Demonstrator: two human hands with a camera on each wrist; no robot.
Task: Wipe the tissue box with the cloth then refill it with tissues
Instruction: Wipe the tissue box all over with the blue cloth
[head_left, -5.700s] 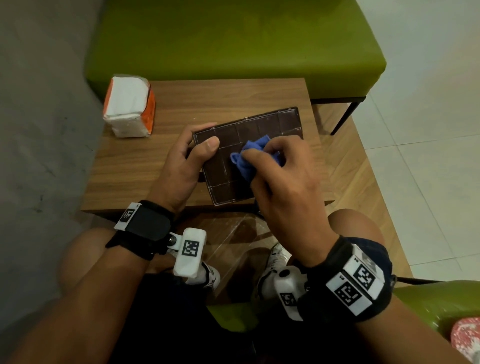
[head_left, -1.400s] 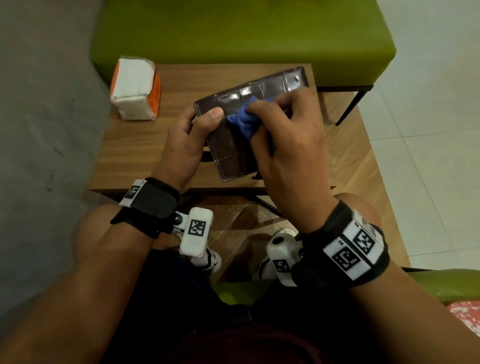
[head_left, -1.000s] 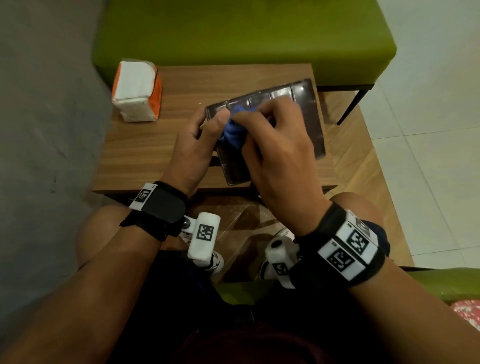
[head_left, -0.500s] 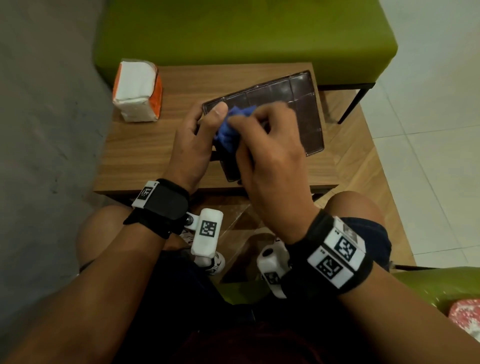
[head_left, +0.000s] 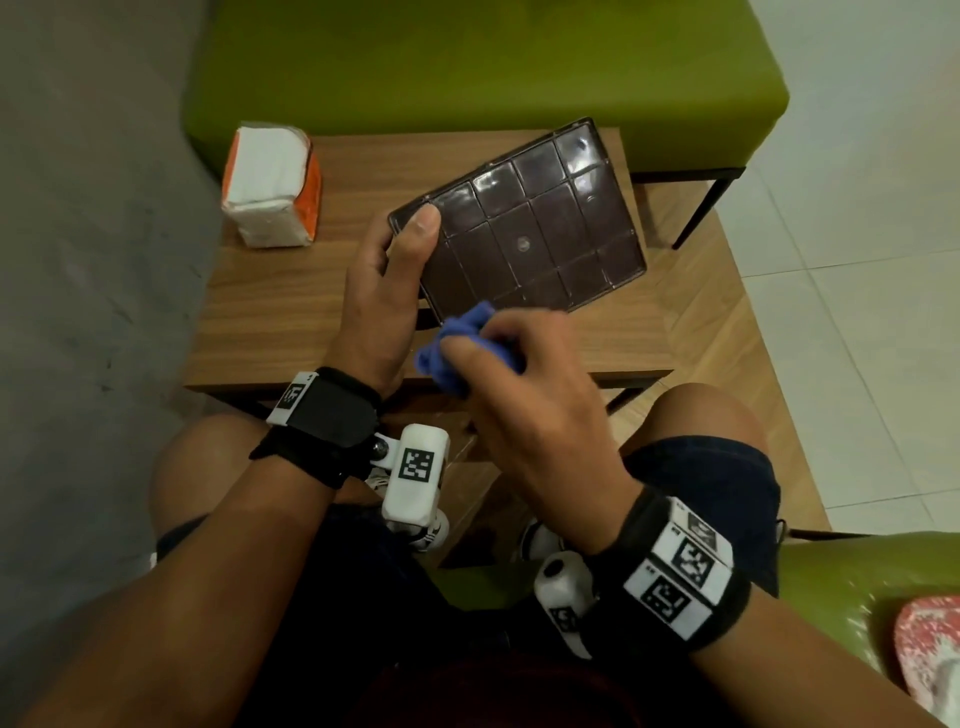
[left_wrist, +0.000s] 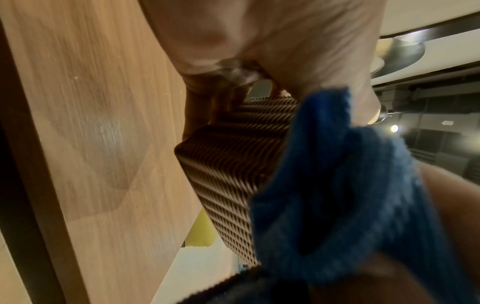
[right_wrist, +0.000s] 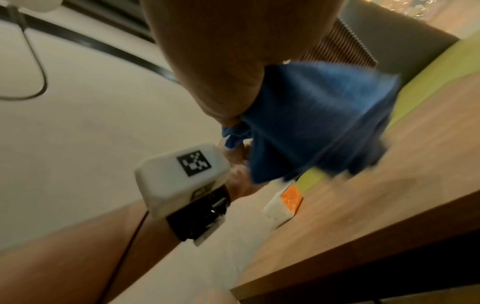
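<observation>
1. Head: left hand (head_left: 382, 291) grips the near-left corner of the dark brown tissue box (head_left: 524, 228), gridded underside up, over the wooden table (head_left: 291, 312). Right hand (head_left: 524, 395) bunches the blue cloth (head_left: 457, 348) at the box's near edge. Tissue pack (head_left: 270, 192) at the far-left corner.
2. Left wrist: fingers (left_wrist: 272, 37) curled on the ribbed box side (left_wrist: 233, 174); cloth (left_wrist: 337, 185) touching it.
3. Right wrist: blurred; cloth (right_wrist: 319, 117) clenched in the fist, pack (right_wrist: 285, 203) beyond.

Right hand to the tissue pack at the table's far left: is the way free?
Probably not directly: the right hand grips the blue cloth, and the left hand holding the tissue box lies between it and the tissue pack.
</observation>
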